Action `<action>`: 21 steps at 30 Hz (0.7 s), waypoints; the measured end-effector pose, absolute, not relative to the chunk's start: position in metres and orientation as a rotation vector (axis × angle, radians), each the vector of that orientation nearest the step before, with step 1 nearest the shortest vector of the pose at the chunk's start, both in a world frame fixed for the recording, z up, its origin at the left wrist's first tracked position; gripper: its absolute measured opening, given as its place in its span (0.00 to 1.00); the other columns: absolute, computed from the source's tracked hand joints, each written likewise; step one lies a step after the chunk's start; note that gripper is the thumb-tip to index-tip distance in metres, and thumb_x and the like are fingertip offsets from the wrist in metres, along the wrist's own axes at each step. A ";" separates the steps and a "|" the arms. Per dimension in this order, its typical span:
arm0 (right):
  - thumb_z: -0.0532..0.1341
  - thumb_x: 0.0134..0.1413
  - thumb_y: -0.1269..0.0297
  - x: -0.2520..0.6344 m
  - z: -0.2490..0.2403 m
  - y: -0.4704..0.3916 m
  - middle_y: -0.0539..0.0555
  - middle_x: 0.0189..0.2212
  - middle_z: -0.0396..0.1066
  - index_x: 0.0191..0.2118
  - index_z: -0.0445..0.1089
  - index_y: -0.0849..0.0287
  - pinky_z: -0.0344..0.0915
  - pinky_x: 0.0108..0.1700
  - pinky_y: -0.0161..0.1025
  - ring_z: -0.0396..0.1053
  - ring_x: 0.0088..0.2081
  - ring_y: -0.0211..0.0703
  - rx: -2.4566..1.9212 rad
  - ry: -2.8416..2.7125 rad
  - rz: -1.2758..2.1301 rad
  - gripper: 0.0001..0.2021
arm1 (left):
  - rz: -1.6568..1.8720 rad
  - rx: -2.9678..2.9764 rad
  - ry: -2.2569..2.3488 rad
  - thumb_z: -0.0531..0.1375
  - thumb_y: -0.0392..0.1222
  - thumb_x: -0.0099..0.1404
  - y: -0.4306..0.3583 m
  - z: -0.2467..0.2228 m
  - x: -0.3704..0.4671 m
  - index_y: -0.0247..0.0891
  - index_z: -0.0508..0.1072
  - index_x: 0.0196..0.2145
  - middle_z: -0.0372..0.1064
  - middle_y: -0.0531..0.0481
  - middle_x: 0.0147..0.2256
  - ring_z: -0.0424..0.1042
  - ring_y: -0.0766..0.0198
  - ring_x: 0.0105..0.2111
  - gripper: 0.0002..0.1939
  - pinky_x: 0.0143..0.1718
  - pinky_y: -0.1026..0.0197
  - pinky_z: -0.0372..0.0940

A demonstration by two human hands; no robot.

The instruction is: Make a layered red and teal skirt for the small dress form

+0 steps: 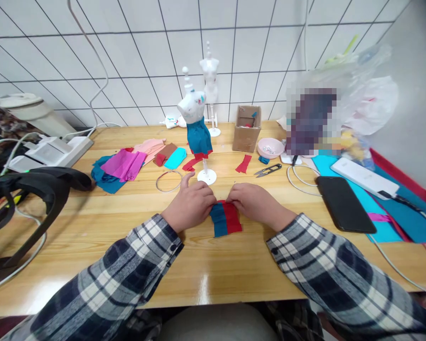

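A small cloth piece, blue on its left half and red on its right, lies on the wooden table between my hands. My left hand pinches its upper left corner, thumb pointing up and away. Its upper right corner is gripped by the closed fingers of my right hand. Just beyond my hands stands a small white mannequin on a round base, wearing a blue skirt with a red hem. A red scrap and thread snips lie behind my right hand.
Fabric pieces and a metal ring are at the left, near a black headset. Behind stand a second mannequin, a cardboard box and a pink bowl. A black phone lies at the right.
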State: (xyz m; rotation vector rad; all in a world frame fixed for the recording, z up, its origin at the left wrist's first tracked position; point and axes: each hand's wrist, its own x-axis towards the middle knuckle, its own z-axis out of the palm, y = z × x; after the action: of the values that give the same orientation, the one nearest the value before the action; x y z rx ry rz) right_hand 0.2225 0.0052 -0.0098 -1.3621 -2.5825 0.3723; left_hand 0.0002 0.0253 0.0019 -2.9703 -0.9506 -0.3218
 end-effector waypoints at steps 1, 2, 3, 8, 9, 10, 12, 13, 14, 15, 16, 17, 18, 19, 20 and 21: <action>0.56 0.59 0.75 0.223 -0.008 0.004 0.54 0.37 0.74 0.38 0.77 0.56 0.60 0.38 0.37 0.70 0.39 0.42 -1.353 -2.625 0.349 0.13 | -0.316 -2.961 -0.915 0.55 0.34 0.63 0.024 0.004 0.000 0.42 0.77 0.32 0.74 0.50 0.30 0.69 0.54 0.41 0.10 0.61 0.33 0.40; 0.56 0.58 0.76 0.224 -0.007 0.003 0.54 0.37 0.74 0.39 0.77 0.55 0.60 0.37 0.37 0.70 0.39 0.43 -1.355 -2.652 0.329 0.13 | -0.309 -2.956 -0.890 0.55 0.34 0.62 0.023 0.006 0.000 0.42 0.77 0.31 0.73 0.49 0.29 0.69 0.54 0.41 0.10 0.61 0.33 0.40; 0.56 0.58 0.76 0.225 -0.005 0.003 0.54 0.38 0.75 0.39 0.78 0.54 0.60 0.37 0.37 0.70 0.39 0.43 -1.362 -2.665 0.319 0.14 | -0.300 -2.954 -0.870 0.55 0.34 0.62 0.022 0.008 0.000 0.42 0.77 0.31 0.73 0.49 0.29 0.68 0.54 0.40 0.10 0.61 0.33 0.41; 0.55 0.57 0.75 0.225 -0.001 0.002 0.54 0.37 0.76 0.40 0.76 0.56 0.61 0.39 0.37 0.71 0.39 0.43 -1.496 -2.478 0.398 0.13 | -0.210 -2.930 -0.790 0.55 0.35 0.63 0.019 0.013 0.001 0.41 0.76 0.29 0.71 0.49 0.27 0.67 0.55 0.39 0.10 0.60 0.35 0.45; 0.55 0.58 0.74 0.225 -0.001 0.003 0.53 0.36 0.77 0.41 0.75 0.56 0.61 0.39 0.37 0.71 0.38 0.42 -1.541 -2.399 0.412 0.13 | -0.196 -2.920 -0.781 0.55 0.35 0.63 0.019 0.012 0.001 0.41 0.75 0.29 0.71 0.49 0.27 0.67 0.55 0.39 0.09 0.61 0.36 0.45; 0.55 0.58 0.73 0.224 -0.002 0.003 0.53 0.36 0.77 0.42 0.74 0.56 0.61 0.38 0.37 0.71 0.37 0.42 -1.575 -2.328 0.422 0.13 | -0.188 -2.910 -0.776 0.55 0.35 0.63 0.019 0.012 0.002 0.41 0.75 0.29 0.71 0.50 0.28 0.67 0.56 0.39 0.09 0.61 0.36 0.45; 0.55 0.60 0.69 0.221 -0.003 0.004 0.52 0.36 0.76 0.41 0.74 0.56 0.60 0.37 0.36 0.71 0.36 0.41 -1.596 -2.268 0.443 0.10 | -0.180 -2.896 -0.771 0.55 0.35 0.63 0.019 0.011 0.003 0.40 0.74 0.28 0.71 0.50 0.28 0.68 0.56 0.39 0.09 0.61 0.36 0.46; 0.56 0.61 0.66 0.220 -0.004 0.004 0.53 0.35 0.76 0.39 0.75 0.56 0.59 0.37 0.36 0.70 0.35 0.41 -1.594 -2.273 0.449 0.09 | -0.180 -2.891 -0.769 0.56 0.35 0.63 0.018 0.010 0.004 0.40 0.74 0.28 0.71 0.50 0.28 0.68 0.56 0.39 0.08 0.61 0.37 0.46; 0.57 0.61 0.64 0.218 -0.006 0.004 0.53 0.35 0.75 0.37 0.75 0.56 0.59 0.36 0.36 0.70 0.35 0.41 -1.598 -2.289 0.451 0.09 | -0.180 -2.886 -0.767 0.56 0.35 0.63 0.018 0.010 0.004 0.40 0.74 0.28 0.71 0.50 0.28 0.68 0.56 0.39 0.08 0.61 0.37 0.46; 0.58 0.60 0.63 0.216 -0.007 0.004 0.53 0.34 0.74 0.36 0.75 0.56 0.58 0.35 0.36 0.70 0.35 0.41 -1.610 -2.308 0.449 0.08 | -0.178 -2.881 -0.766 0.56 0.35 0.63 0.018 0.010 0.005 0.39 0.74 0.28 0.71 0.50 0.28 0.68 0.56 0.39 0.08 0.61 0.37 0.47; 0.59 0.60 0.63 0.215 -0.008 0.004 0.53 0.34 0.73 0.35 0.75 0.56 0.58 0.34 0.36 0.69 0.35 0.41 -1.624 -2.327 0.444 0.07 | -0.176 -2.879 -0.766 0.55 0.35 0.63 0.017 0.010 0.005 0.39 0.74 0.28 0.71 0.50 0.28 0.68 0.56 0.39 0.08 0.61 0.37 0.47; 0.59 0.59 0.64 0.214 -0.009 0.003 0.53 0.34 0.72 0.35 0.74 0.55 0.57 0.34 0.36 0.69 0.35 0.41 -1.636 -2.343 0.436 0.06 | -0.174 -2.882 -0.768 0.55 0.35 0.63 0.017 0.010 0.005 0.39 0.74 0.28 0.71 0.49 0.28 0.68 0.55 0.39 0.09 0.60 0.37 0.48; 0.60 0.59 0.66 0.214 -0.010 0.003 0.53 0.35 0.72 0.35 0.74 0.55 0.57 0.33 0.36 0.69 0.35 0.41 -1.642 -2.360 0.429 0.06 | -0.177 -2.892 -0.777 0.55 0.35 0.63 0.017 0.009 0.006 0.39 0.74 0.28 0.71 0.49 0.28 0.68 0.55 0.39 0.09 0.60 0.37 0.48; 0.59 0.58 0.67 0.214 -0.011 0.002 0.52 0.35 0.72 0.35 0.74 0.55 0.57 0.33 0.36 0.69 0.35 0.41 -1.643 -2.378 0.423 0.05 | -0.192 -2.913 -0.799 0.55 0.36 0.63 0.017 0.009 0.006 0.39 0.74 0.28 0.71 0.48 0.28 0.68 0.54 0.39 0.09 0.60 0.37 0.49; 0.59 0.59 0.68 0.214 -0.011 0.002 0.52 0.35 0.71 0.35 0.73 0.55 0.57 0.33 0.36 0.69 0.35 0.41 -1.636 -2.397 0.414 0.05 | -0.239 -2.942 -0.854 0.55 0.38 0.64 0.017 0.008 0.006 0.39 0.75 0.29 0.71 0.48 0.28 0.68 0.54 0.39 0.09 0.58 0.38 0.51; 0.59 0.59 0.68 0.214 -0.012 0.001 0.53 0.36 0.71 0.36 0.73 0.55 0.57 0.33 0.36 0.69 0.35 0.41 -1.623 -2.414 0.403 0.05 | -0.326 -2.974 -0.949 0.56 0.40 0.65 0.018 0.006 0.005 0.39 0.76 0.32 0.72 0.47 0.30 0.69 0.54 0.40 0.09 0.56 0.40 0.54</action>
State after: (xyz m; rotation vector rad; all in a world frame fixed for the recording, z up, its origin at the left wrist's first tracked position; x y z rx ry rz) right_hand 0.2137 0.0013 -0.0115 -1.6228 -2.4140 0.4032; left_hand 0.0053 0.0179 0.0063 -2.9737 -0.9489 -0.3264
